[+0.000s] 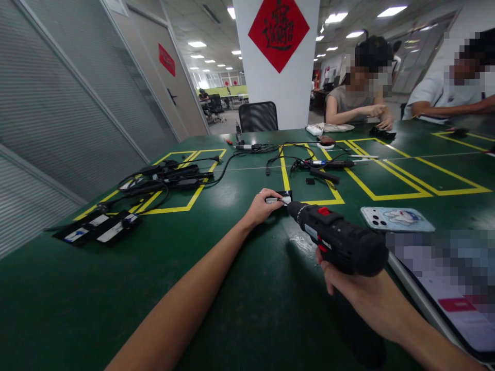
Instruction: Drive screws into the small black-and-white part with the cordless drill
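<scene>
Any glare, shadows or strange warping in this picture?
Head view: ceiling lights glow nearly white, and glare patches the green table near the drill, with darker shadow beneath it; same view: the door leans, perhaps from lens or camera tilt; same view: coarse blocks hide part of the screen at lower right.

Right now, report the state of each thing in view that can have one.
Small black-and-white piece: held in the left grip
Drill: held in the right grip, tip at the piece; spinning or still, can't tell
Phone: flat, back up
Screen: lit
Black cables: lying loosely tangled
Ceiling lights: on
Door: appears shut
</scene>
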Motion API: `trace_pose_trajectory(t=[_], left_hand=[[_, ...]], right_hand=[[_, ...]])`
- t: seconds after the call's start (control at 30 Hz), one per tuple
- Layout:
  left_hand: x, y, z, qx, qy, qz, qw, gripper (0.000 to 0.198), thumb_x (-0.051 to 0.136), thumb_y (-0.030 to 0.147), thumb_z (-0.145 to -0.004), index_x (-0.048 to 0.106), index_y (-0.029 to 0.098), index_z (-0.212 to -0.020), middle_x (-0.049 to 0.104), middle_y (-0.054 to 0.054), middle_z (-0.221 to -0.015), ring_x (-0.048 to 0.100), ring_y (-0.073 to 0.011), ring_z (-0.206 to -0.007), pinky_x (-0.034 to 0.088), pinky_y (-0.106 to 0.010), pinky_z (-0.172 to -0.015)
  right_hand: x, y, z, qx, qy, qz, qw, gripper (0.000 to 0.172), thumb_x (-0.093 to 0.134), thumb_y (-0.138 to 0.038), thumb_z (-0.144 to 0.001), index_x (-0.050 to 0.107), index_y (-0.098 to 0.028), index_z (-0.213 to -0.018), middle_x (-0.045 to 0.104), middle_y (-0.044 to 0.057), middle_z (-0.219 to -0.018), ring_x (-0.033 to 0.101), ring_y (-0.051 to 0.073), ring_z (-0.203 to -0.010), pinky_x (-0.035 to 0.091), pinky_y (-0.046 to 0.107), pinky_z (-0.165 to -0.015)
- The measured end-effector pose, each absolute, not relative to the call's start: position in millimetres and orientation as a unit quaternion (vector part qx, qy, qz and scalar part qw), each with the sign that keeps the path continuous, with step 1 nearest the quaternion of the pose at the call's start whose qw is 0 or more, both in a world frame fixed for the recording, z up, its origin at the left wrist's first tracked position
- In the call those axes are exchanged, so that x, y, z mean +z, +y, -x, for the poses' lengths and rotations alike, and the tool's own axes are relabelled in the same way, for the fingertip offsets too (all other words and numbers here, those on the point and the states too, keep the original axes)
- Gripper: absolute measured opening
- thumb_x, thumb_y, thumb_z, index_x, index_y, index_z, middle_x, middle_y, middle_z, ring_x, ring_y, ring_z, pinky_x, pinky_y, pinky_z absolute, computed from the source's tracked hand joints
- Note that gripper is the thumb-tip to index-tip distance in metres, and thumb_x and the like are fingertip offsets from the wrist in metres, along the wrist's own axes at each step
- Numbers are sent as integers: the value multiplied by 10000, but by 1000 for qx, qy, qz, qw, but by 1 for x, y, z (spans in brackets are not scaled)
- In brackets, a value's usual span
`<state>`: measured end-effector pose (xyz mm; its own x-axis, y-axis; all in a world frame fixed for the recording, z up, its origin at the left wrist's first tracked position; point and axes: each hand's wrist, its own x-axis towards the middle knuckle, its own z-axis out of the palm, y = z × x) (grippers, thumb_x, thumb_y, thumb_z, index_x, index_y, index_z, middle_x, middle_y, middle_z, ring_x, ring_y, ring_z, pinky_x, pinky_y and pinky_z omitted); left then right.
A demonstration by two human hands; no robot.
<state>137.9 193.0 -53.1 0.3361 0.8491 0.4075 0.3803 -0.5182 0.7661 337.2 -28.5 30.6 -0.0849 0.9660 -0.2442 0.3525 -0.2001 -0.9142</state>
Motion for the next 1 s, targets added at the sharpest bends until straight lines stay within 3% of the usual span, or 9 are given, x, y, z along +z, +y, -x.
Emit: trace_pose_trajectory(t=[1.0], left_hand=[[-51,193,-138,416,399,-766,285,136,681,259,-709,695,205,-833,620,-31,-936,586,-194,-933,444,-337,-890]], right_hand=[[32,-29,-338,496,-550,596,311,173,511,-343,-827,606,-198,-829,625,30,-856,559,149,-691,389,233,-496]])
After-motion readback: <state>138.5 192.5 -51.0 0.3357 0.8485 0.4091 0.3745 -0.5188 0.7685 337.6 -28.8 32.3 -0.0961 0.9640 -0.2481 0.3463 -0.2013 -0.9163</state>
